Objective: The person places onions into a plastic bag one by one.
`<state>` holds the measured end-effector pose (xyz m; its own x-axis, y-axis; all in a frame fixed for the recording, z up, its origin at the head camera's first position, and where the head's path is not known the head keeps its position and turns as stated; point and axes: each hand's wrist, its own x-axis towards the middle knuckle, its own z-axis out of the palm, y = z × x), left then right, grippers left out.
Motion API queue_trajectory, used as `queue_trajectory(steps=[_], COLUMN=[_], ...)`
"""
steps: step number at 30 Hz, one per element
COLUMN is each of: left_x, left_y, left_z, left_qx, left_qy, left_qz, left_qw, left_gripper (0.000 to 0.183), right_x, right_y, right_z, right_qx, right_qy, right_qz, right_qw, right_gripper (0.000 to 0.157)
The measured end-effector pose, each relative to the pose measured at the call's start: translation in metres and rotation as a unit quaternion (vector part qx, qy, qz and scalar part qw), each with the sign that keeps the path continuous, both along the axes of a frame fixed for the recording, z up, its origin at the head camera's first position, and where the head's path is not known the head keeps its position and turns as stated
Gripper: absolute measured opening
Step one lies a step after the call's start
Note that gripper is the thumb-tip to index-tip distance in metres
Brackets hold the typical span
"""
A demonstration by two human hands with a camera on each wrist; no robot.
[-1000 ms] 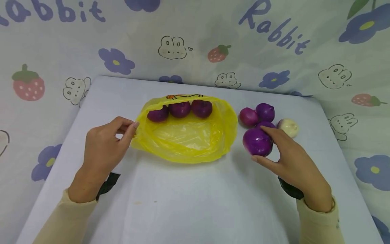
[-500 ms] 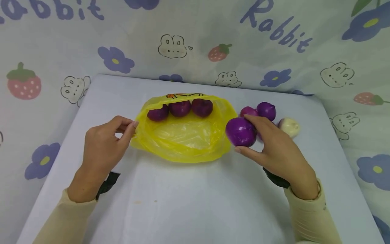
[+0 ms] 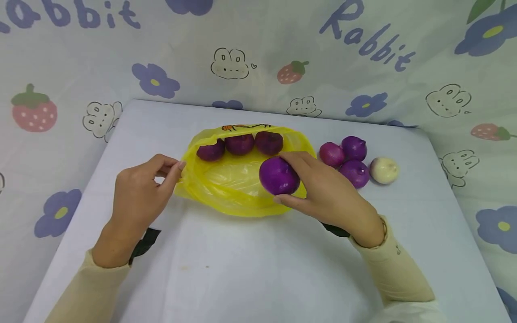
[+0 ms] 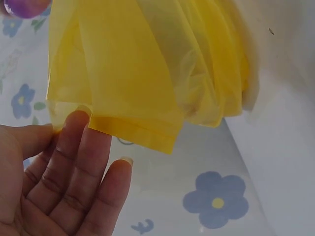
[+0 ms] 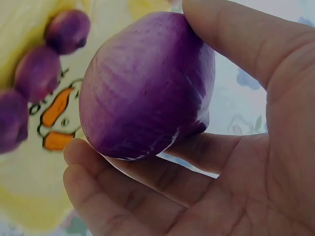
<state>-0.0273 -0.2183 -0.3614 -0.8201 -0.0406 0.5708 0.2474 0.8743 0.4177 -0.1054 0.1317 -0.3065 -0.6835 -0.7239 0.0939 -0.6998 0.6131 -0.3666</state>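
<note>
A yellow plastic bag [image 3: 242, 204] lies on the table with its mouth spread wide, and three purple onions [image 3: 239, 144] sit in a row along its far side. My left hand [image 3: 141, 193] pinches the bag's left rim between thumb and fingers; the left wrist view shows the folded yellow film [image 4: 133, 73] at the fingertips. Over the right part of the bag's mouth, my right hand [image 3: 327, 193] grips another purple onion [image 3: 279, 176] between thumb and fingers. In the right wrist view this onion [image 5: 147, 88] fills the grasp, with the bagged ones behind it.
Right of the bag, three purple onions [image 3: 354, 174] are grouped on the white table [image 3: 242, 269]. A pale, whitish onion [image 3: 384, 170] lies beside them. Behind the table hangs a cloth [image 3: 258, 45] printed with rabbits, flowers and strawberries.
My right hand has carried its onion leftward, from beside the loose onions to above the bag's mouth. The left hand keeps its pinch on the rim.
</note>
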Motion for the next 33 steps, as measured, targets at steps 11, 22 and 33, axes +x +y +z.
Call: queue_trajectory(steps=[11, 22, 33], left_x=[0.0, 0.001, 0.002], left_y=[0.002, 0.002, 0.002], left_z=[0.003, 0.003, 0.002], left_qx=[-0.001, -0.007, -0.007], left_qy=[-0.005, 0.001, 0.002], left_qz=[0.004, 0.004, 0.007], left_qw=[1.0, 1.0, 0.9999], left_gripper=[0.012, 0.013, 0.012], right_x=[-0.009, -0.019, -0.028], right_y=[-0.045, -0.082, -0.115], right_z=[-0.006, -0.024, -0.044], right_qx=[0.007, 0.048, 0.087], right_qy=[-0.006, -0.039, -0.077], right_qz=[0.057, 0.065, 0.06], right_qw=[0.998, 0.996, 0.991], right_gripper=[0.084, 0.084, 0.086])
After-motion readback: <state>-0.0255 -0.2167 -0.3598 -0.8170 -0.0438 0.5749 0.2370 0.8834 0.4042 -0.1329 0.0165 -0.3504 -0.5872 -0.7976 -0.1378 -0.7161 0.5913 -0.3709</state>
